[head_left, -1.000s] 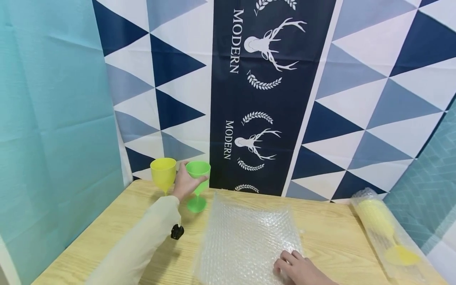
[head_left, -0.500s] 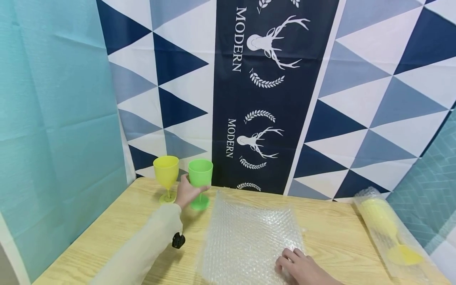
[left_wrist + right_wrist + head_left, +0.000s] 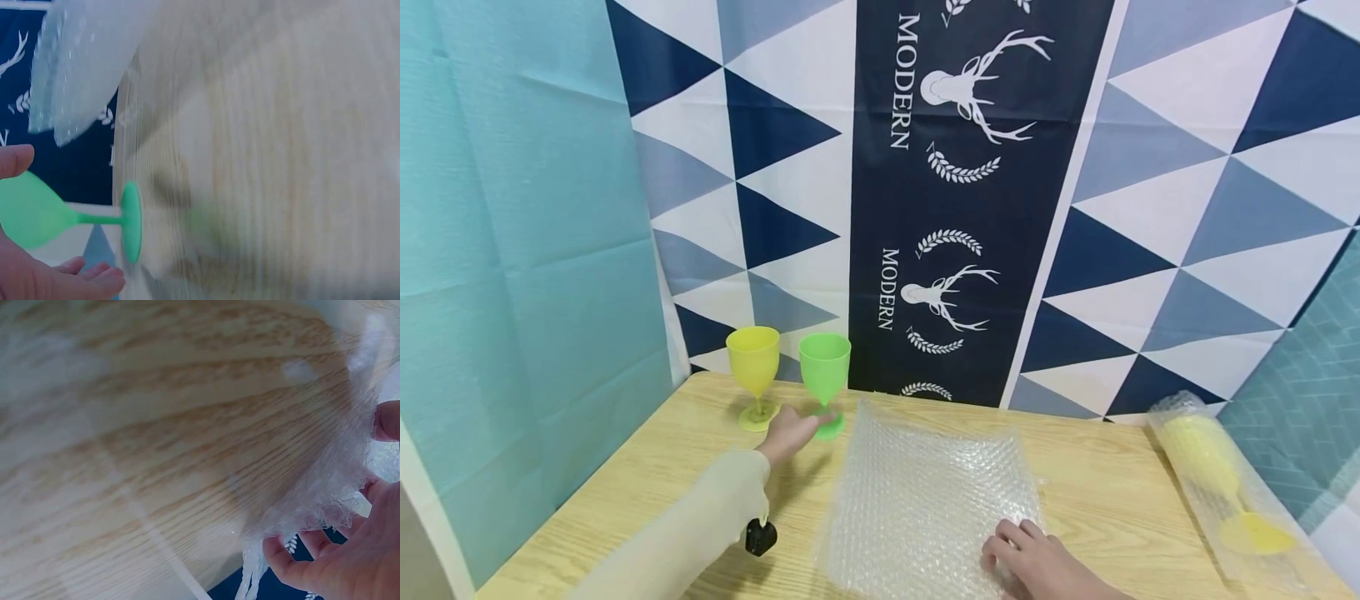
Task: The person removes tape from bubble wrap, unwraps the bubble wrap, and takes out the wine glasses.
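Note:
A green plastic goblet stands upright at the back left of the table. My left hand is beside its stem and foot, thumb and fingers spread apart; in the left wrist view a gap shows between the fingers and the green stem. To the left stands a yellow goblet, also upright. A sheet of bubble wrap lies flat in the middle. On its right side rests my right hand, fingers loosely bent; in the right wrist view its fingers touch the plastic's edge.
At the table's right edge lies another yellow goblet, rolled in bubble wrap. A patterned cloth hangs behind the wooden table, and a teal curtain borders it on the left. A small black device hangs at the left cuff.
My left hand has let go of the green goblet's bowl and moved down beside its stem. The right hand stays on the bubble wrap. The head view has shifted slightly.

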Tool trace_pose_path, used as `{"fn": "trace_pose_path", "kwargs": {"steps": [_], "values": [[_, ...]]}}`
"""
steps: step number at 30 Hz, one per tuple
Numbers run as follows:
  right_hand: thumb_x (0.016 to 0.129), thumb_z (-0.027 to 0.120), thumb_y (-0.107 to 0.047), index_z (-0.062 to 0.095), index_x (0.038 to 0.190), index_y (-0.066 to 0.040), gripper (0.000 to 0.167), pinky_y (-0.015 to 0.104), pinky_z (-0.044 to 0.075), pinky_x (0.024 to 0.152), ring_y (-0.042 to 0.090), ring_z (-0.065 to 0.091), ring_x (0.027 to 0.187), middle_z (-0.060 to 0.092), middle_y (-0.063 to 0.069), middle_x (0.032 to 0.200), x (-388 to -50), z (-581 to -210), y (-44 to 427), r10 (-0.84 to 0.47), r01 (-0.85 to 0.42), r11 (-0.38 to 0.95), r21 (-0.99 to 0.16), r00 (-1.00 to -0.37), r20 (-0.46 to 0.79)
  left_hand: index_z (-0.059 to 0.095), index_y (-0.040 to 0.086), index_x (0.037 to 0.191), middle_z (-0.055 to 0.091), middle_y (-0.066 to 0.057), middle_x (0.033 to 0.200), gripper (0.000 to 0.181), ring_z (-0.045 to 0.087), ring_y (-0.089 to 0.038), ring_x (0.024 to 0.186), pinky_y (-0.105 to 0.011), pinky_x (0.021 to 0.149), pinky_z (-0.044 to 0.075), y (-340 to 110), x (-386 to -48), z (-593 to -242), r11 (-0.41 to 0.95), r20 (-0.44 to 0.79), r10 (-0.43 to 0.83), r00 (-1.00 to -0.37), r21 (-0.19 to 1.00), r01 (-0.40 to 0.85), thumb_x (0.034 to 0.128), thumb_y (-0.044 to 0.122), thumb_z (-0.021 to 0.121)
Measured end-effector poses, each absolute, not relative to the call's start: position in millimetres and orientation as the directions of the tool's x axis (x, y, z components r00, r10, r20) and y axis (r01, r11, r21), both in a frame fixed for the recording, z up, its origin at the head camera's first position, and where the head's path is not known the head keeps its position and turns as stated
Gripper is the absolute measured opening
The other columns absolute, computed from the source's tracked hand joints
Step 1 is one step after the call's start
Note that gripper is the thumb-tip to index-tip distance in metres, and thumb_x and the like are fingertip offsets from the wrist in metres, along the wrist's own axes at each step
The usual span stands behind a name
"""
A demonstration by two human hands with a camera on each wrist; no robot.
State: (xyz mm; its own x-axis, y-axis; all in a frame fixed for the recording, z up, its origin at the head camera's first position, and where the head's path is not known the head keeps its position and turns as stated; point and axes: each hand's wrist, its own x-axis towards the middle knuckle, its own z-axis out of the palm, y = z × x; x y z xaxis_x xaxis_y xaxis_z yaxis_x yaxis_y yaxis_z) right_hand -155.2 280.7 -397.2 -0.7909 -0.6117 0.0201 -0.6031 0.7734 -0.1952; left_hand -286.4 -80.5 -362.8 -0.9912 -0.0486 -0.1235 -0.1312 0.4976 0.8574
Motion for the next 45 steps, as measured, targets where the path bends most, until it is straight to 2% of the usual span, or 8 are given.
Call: {"fn": "trace_pose_path", "kwargs": {"steps": [8,11,15,22,29,37,42,45], "values": [[0.085,0.066,-0.047,0.054,0.106,-0.035,0.027,0.021,0.037,0.062,0.002,0.039,0.085,0.051,-0.014,0.104,-155.6,-395.0,281.2,-0.590,-0.568,0.794,-0.218,-0.806,-0.050,0.052,-0.001,0.115,0.056,-0.019,0.126,0.057,0.052,-0.038,0.120,-0.055,0.098,0.043,-71.9,-263.1,-361.8,0.511,-0.142,0.017,-0.990,0.852,-0.113,0.0868,0.049,0.060],[0.085,0.067,-0.042,0.055,0.106,-0.035,0.025,0.021,0.037,0.062,0.002,0.039,0.085,0.051,-0.014,0.104,-155.6,-394.5,281.6,-0.593,-0.572,0.791,-0.216,-0.804,-0.043,0.048,-0.002,0.117,0.055,-0.020,0.122,0.060,0.053,-0.035,0.114,-0.051,0.093,0.045,-68.2,-254.7,-358.5,0.545,-0.122,0.028,-0.992,0.834,-0.087,0.0864,0.048,0.061],[0.085,0.067,-0.039,0.056,0.107,-0.034,0.025,0.021,0.038,0.062,0.002,0.039,0.085,0.052,-0.014,0.104,-155.2,-394.5,282.4,-0.595,-0.573,0.789,-0.221,-0.803,-0.039,0.042,-0.006,0.132,0.050,-0.025,0.136,0.072,0.051,-0.040,0.123,-0.052,0.098,0.045,-62.9,-244.6,-350.2,0.589,-0.064,0.082,-0.995,0.808,-0.003,0.0865,0.045,0.064],[0.085,0.067,-0.040,0.056,0.107,-0.033,0.025,0.022,0.039,0.063,0.002,0.040,0.086,0.053,-0.013,0.105,-154.2,-393.8,283.8,-0.595,-0.573,0.791,-0.216,-0.802,-0.050,0.042,-0.006,0.134,0.049,-0.025,0.137,0.069,0.048,-0.040,0.128,-0.053,0.104,0.042,-52.6,-232.1,-341.6,0.644,0.140,0.227,-0.964,0.720,0.256,0.0839,0.031,0.071],[0.086,0.066,-0.040,0.057,0.109,-0.033,0.026,0.022,0.038,0.062,0.002,0.040,0.086,0.052,-0.013,0.105,-153.0,-392.2,282.7,-0.586,-0.562,0.798,-0.218,-0.808,-0.059,0.043,0.000,0.134,0.048,-0.018,0.138,0.065,0.048,-0.033,0.128,-0.048,0.106,0.042,-45.4,-217.4,-340.7,0.699,0.235,0.421,-0.876,0.532,0.478,0.0833,0.029,0.070],[0.084,0.067,-0.033,0.056,0.107,-0.031,0.026,0.021,0.034,0.060,0.002,0.039,0.085,0.050,-0.013,0.104,-153.3,-394.5,281.5,-0.618,-0.607,0.772,-0.188,-0.786,0.005,0.051,0.005,0.128,0.055,-0.007,0.130,0.056,0.049,-0.021,0.124,-0.034,0.109,0.041,-40.2,-202.8,-344.8,0.681,0.295,0.641,-0.709,0.206,0.702,0.0813,0.031,0.069],[0.084,0.067,-0.035,0.056,0.108,-0.031,0.026,0.021,0.036,0.060,0.002,0.040,0.086,0.051,-0.013,0.104,-153.2,-395.3,280.9,-0.617,-0.609,0.773,-0.178,-0.787,0.009,0.056,0.009,0.120,0.060,-0.001,0.116,0.049,0.054,-0.015,0.109,-0.027,0.098,0.046,-35.8,-190.1,-353.5,0.647,0.267,0.738,-0.620,-0.018,0.762,0.0800,0.035,0.068],[0.083,0.068,-0.034,0.057,0.107,-0.031,0.026,0.021,0.036,0.060,0.002,0.039,0.086,0.051,-0.013,0.104,-152.9,-396.0,280.7,-0.629,-0.625,0.764,-0.162,-0.777,0.033,0.059,0.013,0.113,0.060,0.003,0.107,0.043,0.055,-0.013,0.099,-0.026,0.088,0.047,-34.8,-182.5,-357.6,0.643,0.235,0.760,-0.606,-0.139,0.753,0.0803,0.040,0.065]]}}
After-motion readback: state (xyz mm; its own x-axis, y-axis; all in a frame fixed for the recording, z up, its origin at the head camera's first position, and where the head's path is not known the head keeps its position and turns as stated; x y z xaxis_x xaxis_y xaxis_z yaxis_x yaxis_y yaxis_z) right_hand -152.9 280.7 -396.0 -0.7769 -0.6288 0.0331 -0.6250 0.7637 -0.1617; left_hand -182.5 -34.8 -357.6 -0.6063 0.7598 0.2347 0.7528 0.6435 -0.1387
